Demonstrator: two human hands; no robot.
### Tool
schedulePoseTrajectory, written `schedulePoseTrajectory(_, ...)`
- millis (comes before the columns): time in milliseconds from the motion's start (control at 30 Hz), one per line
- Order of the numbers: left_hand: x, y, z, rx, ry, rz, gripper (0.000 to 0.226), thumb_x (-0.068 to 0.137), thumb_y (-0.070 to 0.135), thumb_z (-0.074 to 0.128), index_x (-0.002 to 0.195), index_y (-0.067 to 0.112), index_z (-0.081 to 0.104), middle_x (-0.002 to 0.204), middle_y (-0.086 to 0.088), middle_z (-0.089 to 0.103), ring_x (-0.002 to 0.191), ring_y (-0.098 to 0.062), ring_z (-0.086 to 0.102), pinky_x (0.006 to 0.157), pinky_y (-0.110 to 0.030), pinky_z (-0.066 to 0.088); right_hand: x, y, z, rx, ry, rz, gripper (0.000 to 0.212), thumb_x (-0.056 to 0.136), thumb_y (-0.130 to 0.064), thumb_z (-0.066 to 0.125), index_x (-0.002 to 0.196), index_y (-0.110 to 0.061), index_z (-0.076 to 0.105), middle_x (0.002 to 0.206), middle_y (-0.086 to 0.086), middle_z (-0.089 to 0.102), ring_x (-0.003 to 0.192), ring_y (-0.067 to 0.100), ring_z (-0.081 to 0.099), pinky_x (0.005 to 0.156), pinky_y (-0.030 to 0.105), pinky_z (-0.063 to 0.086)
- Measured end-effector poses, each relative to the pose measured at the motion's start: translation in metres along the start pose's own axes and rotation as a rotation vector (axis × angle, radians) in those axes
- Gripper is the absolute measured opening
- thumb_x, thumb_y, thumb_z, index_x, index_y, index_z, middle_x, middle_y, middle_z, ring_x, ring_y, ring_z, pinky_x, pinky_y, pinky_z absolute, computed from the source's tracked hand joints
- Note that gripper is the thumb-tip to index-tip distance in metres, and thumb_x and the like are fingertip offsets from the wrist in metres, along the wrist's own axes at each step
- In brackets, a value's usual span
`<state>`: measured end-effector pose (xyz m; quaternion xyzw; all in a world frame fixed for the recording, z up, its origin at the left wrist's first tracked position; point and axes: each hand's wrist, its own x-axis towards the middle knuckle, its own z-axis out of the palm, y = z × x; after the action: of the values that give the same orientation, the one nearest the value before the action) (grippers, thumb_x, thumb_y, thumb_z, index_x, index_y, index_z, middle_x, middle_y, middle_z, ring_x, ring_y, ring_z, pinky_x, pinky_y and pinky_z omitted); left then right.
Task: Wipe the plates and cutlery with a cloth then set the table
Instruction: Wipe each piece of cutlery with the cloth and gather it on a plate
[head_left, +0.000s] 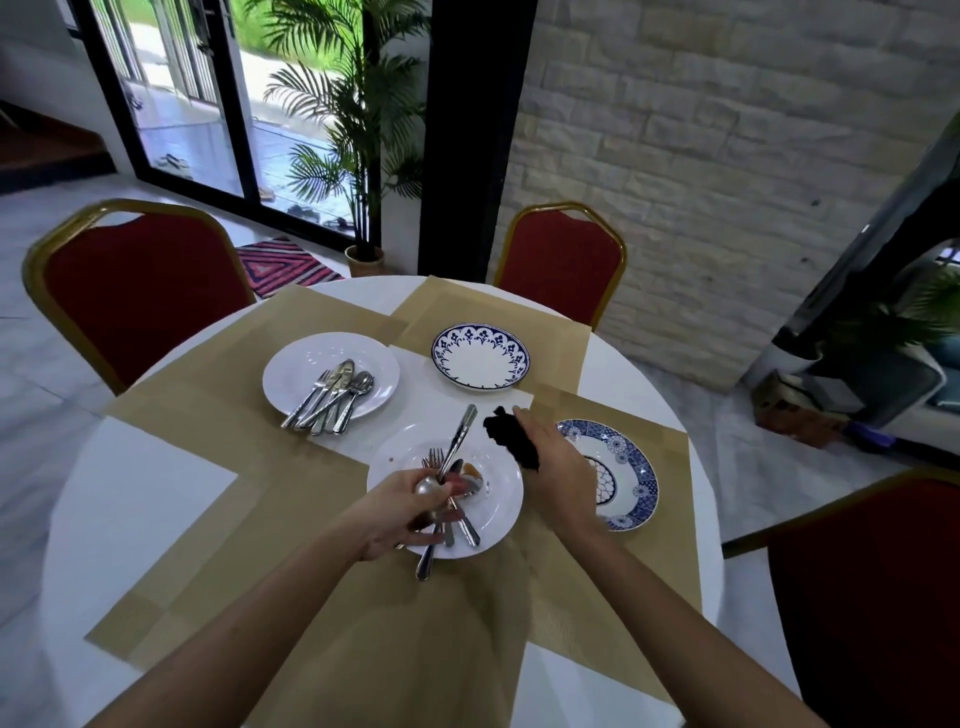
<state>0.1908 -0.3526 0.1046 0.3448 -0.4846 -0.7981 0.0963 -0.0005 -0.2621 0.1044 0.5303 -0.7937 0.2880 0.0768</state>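
Our left grip (410, 512) is curled round a bunch of cutlery (458, 439), a spoon, forks and a knife, held right over the near white plate (501, 501). That plate shows brownish smears and sits on a tan mat (363, 649) on the table (145, 493). Just right of that plate, our right grip (553, 467) is closed on a black cloth (511, 441), above the edge of a blue patterned plate (631, 467). Behind the near plate to the left, a second white plate (298, 371) carries more cutlery (332, 397). Behind the near plate to the right lies a blue-rimmed plate (480, 358), and farther back stands a red chair (561, 265).
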Motion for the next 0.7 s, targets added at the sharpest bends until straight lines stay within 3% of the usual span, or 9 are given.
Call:
schedulePoseTrajectory(100,-0.001,0.001,0.003,0.049,-0.003,-0.015,0.016,0.097,0.015,0.053,0.111,0.012,0.06,0.114,-0.002,0.069,0.085,-0.014,0.067,0.06,-0.024,0.055,-0.004,-0.008,0.006,-0.117,-0.03,-0.241,0.075,0.067,-0.005,0.078,0.132,-0.031,0.054,0.132,-0.01,0.059,0.077,0.022,0.067,0.045,0.024,0.045)
schedulePoseTrajectory(200,-0.005,0.003,-0.002,-0.027,-0.123,-0.059,0.021,0.1,0.008,0.045,0.114,0.008,0.06,0.104,-0.005,0.069,0.088,-0.013,0.063,0.068,-0.019,0.053,-0.004,-0.011,0.008,-0.194,0.003,-0.32,0.076,0.059,0.001,0.079,0.126,-0.03,0.061,0.129,-0.012,0.061,0.064,0.019,0.061,0.04,0.019,0.035)
schedulePoseTrajectory(333,-0.01,0.005,-0.007,-0.011,-0.129,-0.061,0.015,0.101,0.008,0.042,0.099,0.003,0.056,0.079,-0.005,0.06,0.083,-0.014,0.064,0.069,-0.022,0.055,0.002,-0.009,0.004,-0.15,0.056,-0.219,0.074,0.062,0.001,0.078,0.126,-0.031,0.061,0.128,-0.012,0.062,0.074,0.019,0.065,0.044,0.018,0.034)
schedulePoseTrajectory(500,-0.002,0.001,-0.001,0.059,0.043,0.094,0.011,0.096,0.008,0.054,0.105,0.008,0.059,0.081,0.0,0.068,0.076,-0.012,0.068,0.079,-0.032,0.058,-0.005,-0.011,0.006,-0.217,-0.014,-0.477,0.066,0.068,-0.005,0.074,0.129,-0.029,0.06,0.134,-0.009,0.058,0.067,0.02,0.061,0.045,0.025,0.044)
schedulePoseTrajectory(567,0.0,-0.001,0.002,0.019,0.087,0.141,0.01,0.095,0.005,0.054,0.102,0.006,0.061,0.081,-0.001,0.071,0.073,-0.011,0.068,0.078,-0.028,0.058,-0.01,-0.009,0.009,-0.248,-0.047,-0.539,0.065,0.069,-0.007,0.073,0.129,-0.028,0.06,0.135,-0.008,0.057,0.066,0.02,0.059,0.045,0.025,0.044)
schedulePoseTrajectory(700,0.001,-0.003,0.008,-0.101,0.15,0.177,0.009,0.094,0.002,0.053,0.098,0.003,0.061,0.088,-0.01,0.068,0.07,-0.011,0.069,0.067,-0.023,0.059,-0.006,0.008,0.01,-0.285,0.002,-0.378,0.071,0.066,-0.007,0.078,0.132,-0.024,0.058,0.139,-0.007,0.054,0.069,0.019,0.059,0.042,0.023,0.038)
